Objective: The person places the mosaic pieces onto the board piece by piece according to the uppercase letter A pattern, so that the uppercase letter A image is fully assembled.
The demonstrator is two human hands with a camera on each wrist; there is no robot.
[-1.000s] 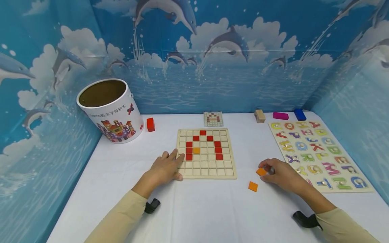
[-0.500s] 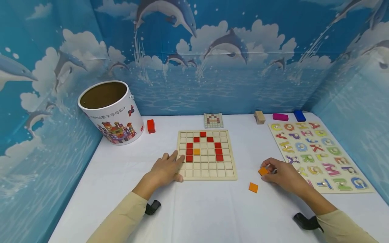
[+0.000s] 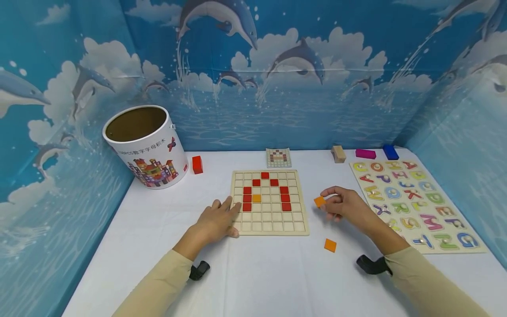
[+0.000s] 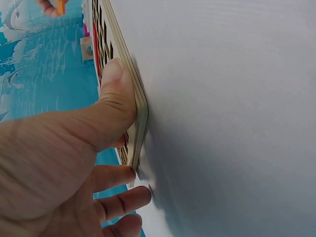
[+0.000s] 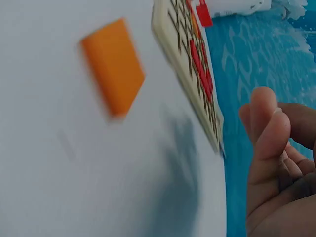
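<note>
A wooden grid board (image 3: 267, 226) lies mid-table, with several red tiles (image 3: 284, 198) in an arch and one orange tile (image 3: 256, 198) inside the arch. My left hand (image 3: 214, 222) rests at its near left corner; in the left wrist view the thumb (image 4: 114, 74) presses on the board's edge, the other fingers spread along the side. To the right of the board, my right hand (image 3: 348, 207) pinches an orange tile (image 3: 319, 202) between thumb and fingertips. Another orange tile (image 3: 330, 245) lies on the cloth below that hand, blurred in the right wrist view.
Behind the board lies a small pattern card (image 3: 278, 157). A white bucket (image 3: 148, 154) and a red block (image 3: 197, 164) stand at the left. Wooden (image 3: 338, 154), magenta (image 3: 365, 153) and blue (image 3: 391, 152) blocks line the back right, beside an alphabet puzzle board (image 3: 416, 198).
My right hand has lifted the orange tile from beside the other loose one and moved it left and away, toward the board. My left hand stays at the board's corner.
</note>
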